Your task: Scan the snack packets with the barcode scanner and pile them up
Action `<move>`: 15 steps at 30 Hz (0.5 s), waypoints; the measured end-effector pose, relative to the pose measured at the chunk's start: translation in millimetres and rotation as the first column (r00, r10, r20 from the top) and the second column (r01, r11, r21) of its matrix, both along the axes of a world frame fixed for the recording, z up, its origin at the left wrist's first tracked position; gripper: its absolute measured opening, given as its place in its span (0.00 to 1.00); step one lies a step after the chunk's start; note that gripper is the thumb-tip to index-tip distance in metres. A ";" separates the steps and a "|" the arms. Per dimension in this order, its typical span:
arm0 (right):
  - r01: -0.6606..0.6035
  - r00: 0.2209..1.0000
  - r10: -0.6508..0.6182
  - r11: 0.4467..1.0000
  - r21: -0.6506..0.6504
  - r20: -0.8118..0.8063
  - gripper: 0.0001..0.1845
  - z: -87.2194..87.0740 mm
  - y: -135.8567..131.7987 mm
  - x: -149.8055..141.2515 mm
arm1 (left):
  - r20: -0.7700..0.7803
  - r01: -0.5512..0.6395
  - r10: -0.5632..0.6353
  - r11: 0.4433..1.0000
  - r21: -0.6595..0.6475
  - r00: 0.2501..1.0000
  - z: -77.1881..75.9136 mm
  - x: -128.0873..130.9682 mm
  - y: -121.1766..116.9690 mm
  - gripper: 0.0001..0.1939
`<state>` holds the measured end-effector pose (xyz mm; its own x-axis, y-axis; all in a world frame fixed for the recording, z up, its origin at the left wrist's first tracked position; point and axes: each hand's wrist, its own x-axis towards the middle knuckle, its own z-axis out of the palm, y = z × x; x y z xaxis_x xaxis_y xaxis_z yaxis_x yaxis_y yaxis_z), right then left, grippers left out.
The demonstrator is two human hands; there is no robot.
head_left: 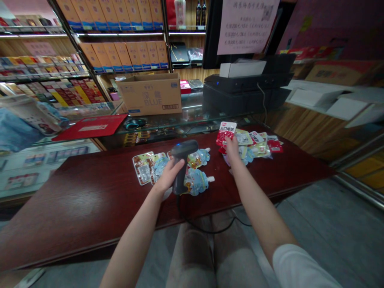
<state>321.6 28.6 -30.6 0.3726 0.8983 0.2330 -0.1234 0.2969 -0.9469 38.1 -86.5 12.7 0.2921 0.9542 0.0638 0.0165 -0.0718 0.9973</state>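
My left hand (pixel 170 175) is wrapped round the handle of a black barcode scanner (pixel 183 150), which has a small blue light on top and a cable hanging down. Under and beside it lie several clear and blue spouted pouches (pixel 198 181) and a brown-and-white snack packet (pixel 143 168). On the right, my right hand (pixel 231 148) grips a red-and-white snack packet (pixel 226 131) by its lower part. This packet is above a pile of green, white and red snack packets (pixel 258 145) on the dark red wooden table (pixel 99 180).
Behind the table is a glass counter with a cardboard box (pixel 151 94), a red folder (pixel 93 126) and a black printer-like machine (pixel 240 94). A monitor (pixel 211 36) bears a paper notice. A paper cup (pixel 33 114) stands at left. The scanner cable (pixel 207 231) droops over the front edge.
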 end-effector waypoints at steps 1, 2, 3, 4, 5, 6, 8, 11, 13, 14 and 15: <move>-0.004 0.994 0.003 1.000 -0.005 -0.108 0.16 4.5 -3.4 -3.2 | 0.001 0.006 -0.006 1.000 0.004 1.000 0.4 0.6 0.0 0.29; -0.009 0.982 0.008 1.000 -0.005 -0.190 0.15 8.7 -6.8 -6.6 | 0.003 0.014 -0.014 1.000 0.007 1.000 1.0 1.2 -0.3 0.29; -0.023 0.968 0.021 1.000 -0.004 -0.251 0.15 12.6 -10.0 -10.1 | 0.007 0.021 -0.021 1.000 0.009 1.000 1.7 1.9 -0.9 0.29; -0.051 0.956 0.049 0.999 -0.002 -0.290 0.14 16.0 -13.0 -13.4 | 0.010 0.028 -0.028 1.000 0.011 1.000 2.5 2.6 -1.9 0.29; -0.078 0.947 0.074 0.997 0.000 -0.312 0.14 18.8 -15.4 -16.5 | 0.014 0.035 -0.035 0.999 0.011 0.999 3.3 3.4 -3.3 0.28; -0.101 0.942 0.096 0.995 -0.001 -0.323 0.13 21.1 -17.4 -19.2 | 0.017 0.043 -0.043 0.999 0.008 0.999 4.1 4.3 -5.0 0.28; -0.143 0.932 0.134 0.990 -0.004 -0.337 0.10 24.0 -19.7 -23.4 | 0.024 0.062 -0.062 0.998 -0.005 0.998 5.3 6.3 -9.2 0.28; -0.209 0.909 0.193 0.978 -0.002 -0.370 0.08 25.6 -20.1 -26.7 | 0.024 0.109 -0.108 0.993 -0.036 0.994 5.2 10.3 -14.9 0.28; -0.241 0.902 0.223 0.971 -0.001 -0.370 0.09 25.5 -19.8 -26.7 | 0.013 0.129 -0.129 0.990 -0.058 0.992 3.8 13.2 -17.0 0.29; -0.250 0.907 0.232 0.968 -0.006 -0.351 0.10 25.2 -19.9 -26.2 | 0.008 0.135 -0.135 0.988 -0.071 0.991 2.8 14.6 -17.6 0.29; -0.254 0.916 0.237 0.967 -0.011 -0.323 0.11 24.7 -20.2 -25.5 | 0.004 0.138 -0.138 0.987 -0.082 0.990 1.5 15.9 -17.7 0.28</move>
<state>296.1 8.3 -5.9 0.1850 0.9786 0.0903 -0.4820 0.1705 -0.8594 54.0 -104.2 14.3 0.4213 0.9068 -0.0138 0.0138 0.0089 0.9999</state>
